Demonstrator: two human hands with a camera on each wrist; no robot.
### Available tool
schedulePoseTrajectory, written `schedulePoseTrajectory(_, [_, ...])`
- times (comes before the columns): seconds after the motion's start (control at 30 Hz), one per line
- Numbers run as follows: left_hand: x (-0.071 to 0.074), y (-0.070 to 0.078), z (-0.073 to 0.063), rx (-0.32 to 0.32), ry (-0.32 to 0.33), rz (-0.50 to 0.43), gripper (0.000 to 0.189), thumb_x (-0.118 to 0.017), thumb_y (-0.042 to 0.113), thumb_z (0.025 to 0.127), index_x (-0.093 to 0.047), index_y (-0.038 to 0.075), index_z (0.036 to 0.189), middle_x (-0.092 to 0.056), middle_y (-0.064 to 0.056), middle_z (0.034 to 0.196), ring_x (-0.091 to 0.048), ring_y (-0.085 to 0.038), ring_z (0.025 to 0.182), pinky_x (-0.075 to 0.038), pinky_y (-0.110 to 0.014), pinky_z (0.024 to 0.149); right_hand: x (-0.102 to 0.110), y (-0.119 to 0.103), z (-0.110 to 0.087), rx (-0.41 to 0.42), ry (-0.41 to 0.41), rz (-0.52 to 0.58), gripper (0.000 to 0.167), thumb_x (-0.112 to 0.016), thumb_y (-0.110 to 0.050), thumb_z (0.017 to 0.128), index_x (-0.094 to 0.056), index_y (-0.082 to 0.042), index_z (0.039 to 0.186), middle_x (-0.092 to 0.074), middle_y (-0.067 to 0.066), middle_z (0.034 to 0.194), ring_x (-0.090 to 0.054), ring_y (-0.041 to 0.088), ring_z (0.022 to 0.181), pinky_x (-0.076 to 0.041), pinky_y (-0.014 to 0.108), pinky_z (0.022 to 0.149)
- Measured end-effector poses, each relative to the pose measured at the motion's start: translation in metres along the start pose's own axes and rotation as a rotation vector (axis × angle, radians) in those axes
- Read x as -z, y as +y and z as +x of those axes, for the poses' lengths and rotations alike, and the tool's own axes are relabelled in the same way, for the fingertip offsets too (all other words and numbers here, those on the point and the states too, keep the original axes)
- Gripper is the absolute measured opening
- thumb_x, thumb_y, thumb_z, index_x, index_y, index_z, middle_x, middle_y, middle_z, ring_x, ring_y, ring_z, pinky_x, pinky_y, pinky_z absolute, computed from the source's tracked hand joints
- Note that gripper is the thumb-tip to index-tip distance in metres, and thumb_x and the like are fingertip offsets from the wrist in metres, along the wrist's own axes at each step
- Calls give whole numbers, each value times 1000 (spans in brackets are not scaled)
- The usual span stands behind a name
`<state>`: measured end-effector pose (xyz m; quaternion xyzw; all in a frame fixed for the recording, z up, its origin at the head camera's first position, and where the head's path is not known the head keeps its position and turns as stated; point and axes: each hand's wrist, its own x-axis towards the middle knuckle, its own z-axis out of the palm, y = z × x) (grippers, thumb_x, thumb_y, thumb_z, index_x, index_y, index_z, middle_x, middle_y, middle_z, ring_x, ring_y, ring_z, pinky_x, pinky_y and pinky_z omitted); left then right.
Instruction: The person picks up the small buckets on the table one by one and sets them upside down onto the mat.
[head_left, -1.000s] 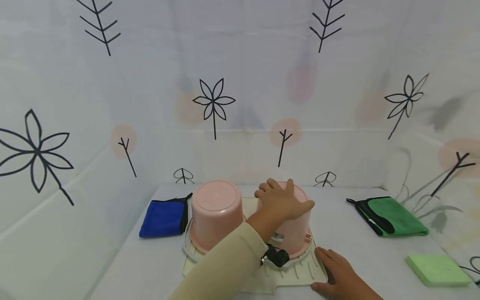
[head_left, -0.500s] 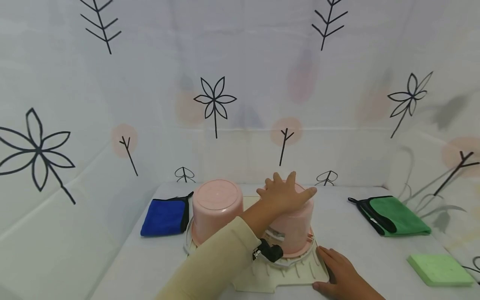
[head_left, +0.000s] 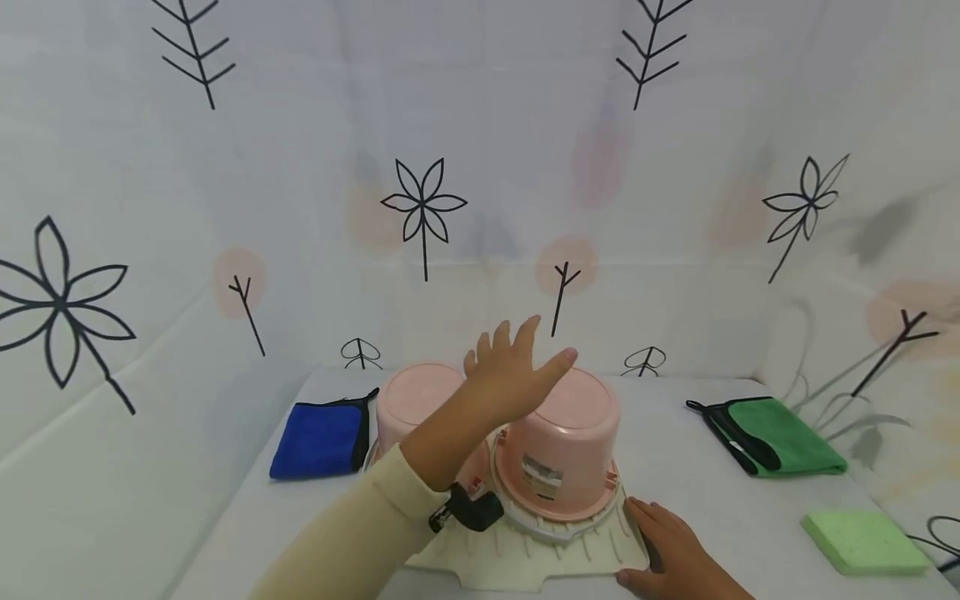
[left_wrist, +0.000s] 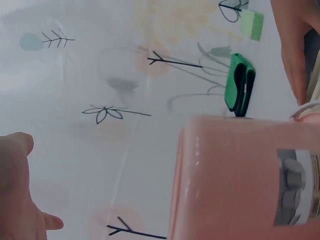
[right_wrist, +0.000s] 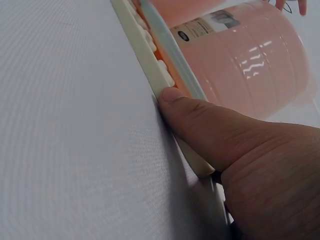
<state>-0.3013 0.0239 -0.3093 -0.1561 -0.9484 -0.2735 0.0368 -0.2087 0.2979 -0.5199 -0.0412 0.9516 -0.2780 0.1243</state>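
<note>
Two pink plastic buckets stand upside down, side by side, on a cream ribbed draining tray (head_left: 510,573). The right bucket (head_left: 573,437) bears a label low on its front. My left hand (head_left: 504,379) hovers with spread fingers over the gap between the bucket tops and holds nothing. In the left wrist view it appears apart from the labelled bucket (left_wrist: 225,175). The left bucket (head_left: 420,390) is partly hidden by my left forearm. At the tray's front right corner, my right hand (head_left: 673,550) grips the edge, its thumb (right_wrist: 192,117) pressing there in the right wrist view.
A folded blue cloth (head_left: 318,439) lies left of the tray. Over at the right are a folded green cloth (head_left: 795,437) and a light green sponge block (head_left: 862,542). A white patterned sheet (head_left: 480,167) hangs behind and beside the white tabletop.
My left hand has come off the top of the right bucket and moved up and to the left, uncovering that bucket and its label. My right hand stays at the tray's corner.
</note>
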Motion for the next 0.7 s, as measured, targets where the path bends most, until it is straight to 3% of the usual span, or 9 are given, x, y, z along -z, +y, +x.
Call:
schedulePoseTrajectory(0.17, [40, -25, -11, 9, 39, 3, 86, -34, 81, 98, -16, 33, 168, -17, -13, 174, -16, -45, 159, -16, -72, 122, 1, 2, -1, 24, 24, -17, 110, -88, -57, 77, -40, 1, 158, -41, 27, 161, -29, 59, 147, -31, 76, 111])
schedulePoseTrajectory(0.3, [61, -55, -18, 27, 80, 21, 83, -34, 77, 101, -17, 31, 168, -17, -14, 174, -16, -45, 159, -15, -74, 121, 4, 4, -3, 35, 46, -20, 111, -87, -58, 77, -40, 0, 158, -40, 27, 161, -28, 58, 148, -31, 75, 112])
schedulePoseTrajectory(0.53, [63, -113, -42, 12, 139, 15, 79, -35, 67, 106, -21, 20, 168, -23, -17, 172, -20, -43, 158, -20, -78, 116, 8, 1, -1, 14, 29, -28, 109, -86, -56, 78, -39, 1, 158, -40, 29, 160, -29, 59, 147, -31, 75, 112])
schedulePoseTrajectory(0.7, [59, -144, -63, 27, 154, 46, 76, -39, 61, 107, -24, 17, 167, -22, -21, 171, -18, -47, 158, -17, -81, 115, 8, -1, 1, 6, 29, -39, 110, -85, -60, 78, -39, -1, 159, -41, 29, 160, -30, 58, 147, -31, 74, 113])
